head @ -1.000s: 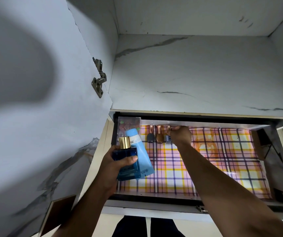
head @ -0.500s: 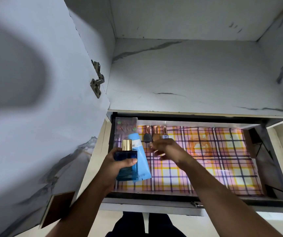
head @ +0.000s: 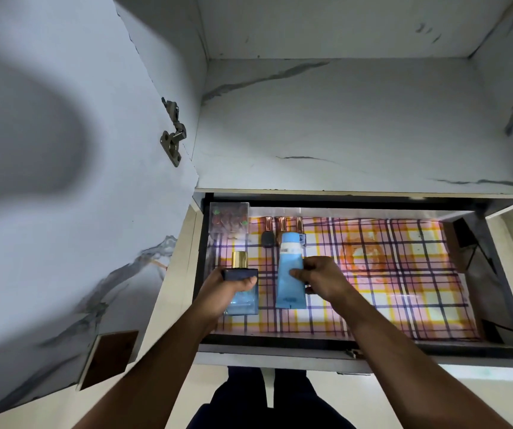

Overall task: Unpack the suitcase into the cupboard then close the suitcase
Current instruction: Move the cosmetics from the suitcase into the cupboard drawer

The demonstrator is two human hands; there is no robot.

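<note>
With your left hand (head: pixel 218 289) clamped on the square blue glass perfume bottle with a gold cap (head: pixel 242 287) and your right hand's (head: pixel 320 278) fingers pinching the light-blue plastic tube (head: pixel 291 274) over the checked drawer liner (head: pixel 388 274) at frame centre, setting the tube down carelessly could topple the small copper-capped bottles (head: pixel 281 226) just behind it.

No text, brand, number or sign can be read. The light blue tube (head: pixel 291 274) carries a dark band of print just below its white cap and a small dark mark near its lower end, both too blurred to make out. The blue perfume bottle (head: pixel 243 291) shows a pale marking on its front face, likewise illegible.
</note>
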